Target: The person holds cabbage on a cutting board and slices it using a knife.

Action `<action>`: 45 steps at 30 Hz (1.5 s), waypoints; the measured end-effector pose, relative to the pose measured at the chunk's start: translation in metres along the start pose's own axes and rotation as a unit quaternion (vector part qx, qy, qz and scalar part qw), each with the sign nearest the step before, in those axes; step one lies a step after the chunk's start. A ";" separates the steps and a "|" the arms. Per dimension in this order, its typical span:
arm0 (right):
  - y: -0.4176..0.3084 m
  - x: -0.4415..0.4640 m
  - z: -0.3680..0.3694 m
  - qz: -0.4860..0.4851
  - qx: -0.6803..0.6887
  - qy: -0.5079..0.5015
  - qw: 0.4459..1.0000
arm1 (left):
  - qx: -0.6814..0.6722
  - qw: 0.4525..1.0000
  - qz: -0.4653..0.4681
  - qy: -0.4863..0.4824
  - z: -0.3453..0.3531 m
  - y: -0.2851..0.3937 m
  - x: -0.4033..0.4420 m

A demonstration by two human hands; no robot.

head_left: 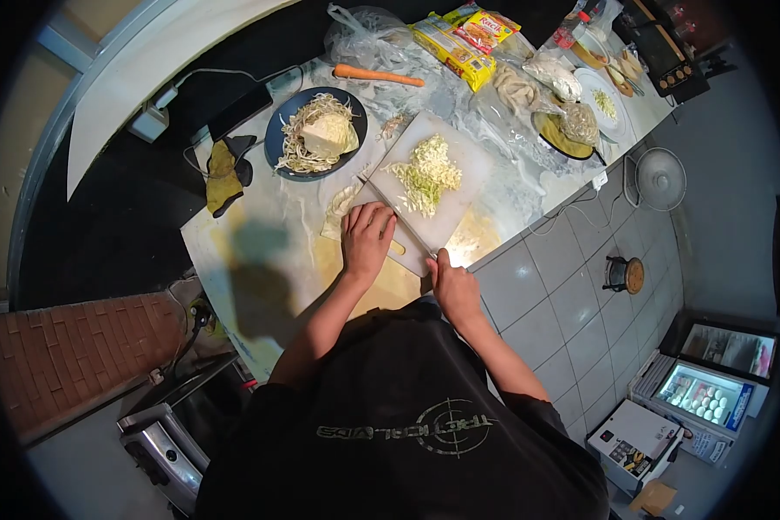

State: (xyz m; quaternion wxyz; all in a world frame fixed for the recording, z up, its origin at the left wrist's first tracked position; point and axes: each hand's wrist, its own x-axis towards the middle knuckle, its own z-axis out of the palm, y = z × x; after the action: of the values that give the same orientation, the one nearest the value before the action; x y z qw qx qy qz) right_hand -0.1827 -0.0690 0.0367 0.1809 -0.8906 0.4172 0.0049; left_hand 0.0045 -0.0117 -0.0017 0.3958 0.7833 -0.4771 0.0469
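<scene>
My right hand (pixel 457 290) is closed around the handle of a kitchen knife (pixel 405 220). The blade lies diagonally across a white cutting board (pixel 462 182), pointing to the upper left. Just beyond the blade sits a heap of shredded cabbage (pixel 426 176) on the board. My left hand (pixel 369 241) rests palm down at the near side of the blade, fingers extended; what lies under them is hidden. Beside its fingertips is a loose cabbage leaf (pixel 339 211). Farther left, a dark plate (pixel 284 149) bears bean sprouts (pixel 302 159) and a cut cabbage piece (pixel 328 136).
A carrot (pixel 379 75), yellow food packets (pixel 457 50), plastic bags (pixel 368 36) and a white plate with shreds (pixel 614 130) stand along the back of the marbled table (pixel 234 260). Yellow-and-black gloves (pixel 224 176) lie at left. A stool (pixel 624 275) is on the floor at right.
</scene>
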 end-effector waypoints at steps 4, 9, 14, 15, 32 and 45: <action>0.006 0.001 -0.005 -0.010 0.016 -0.003 1.000 | 0.002 1.000 0.000 0.000 -0.003 0.003 0.002; 0.005 -0.002 -0.011 0.001 0.010 -0.010 1.000 | 0.009 1.000 0.003 0.000 -0.002 0.005 0.004; 0.010 -0.003 -0.008 -0.002 -0.007 0.001 1.000 | 0.021 1.000 0.009 0.007 0.000 0.003 0.004; 0.013 -0.005 -0.007 -0.010 -0.025 0.010 1.000 | 0.022 1.000 0.010 0.008 -0.001 0.003 0.004; 0.029 -0.020 -0.028 0.018 0.184 -0.051 0.981 | -0.005 1.000 -0.006 0.019 0.005 0.006 0.008; 0.026 -0.013 -0.021 0.005 0.166 -0.078 0.983 | -0.021 1.000 -0.007 0.016 0.003 0.004 0.007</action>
State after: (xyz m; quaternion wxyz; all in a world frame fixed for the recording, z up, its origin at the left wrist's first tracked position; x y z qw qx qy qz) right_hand -0.2135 -0.0815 0.0504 0.3580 -0.8430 0.4015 0.0065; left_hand 0.0041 -0.0195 0.0019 0.4200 0.7771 -0.4663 0.0467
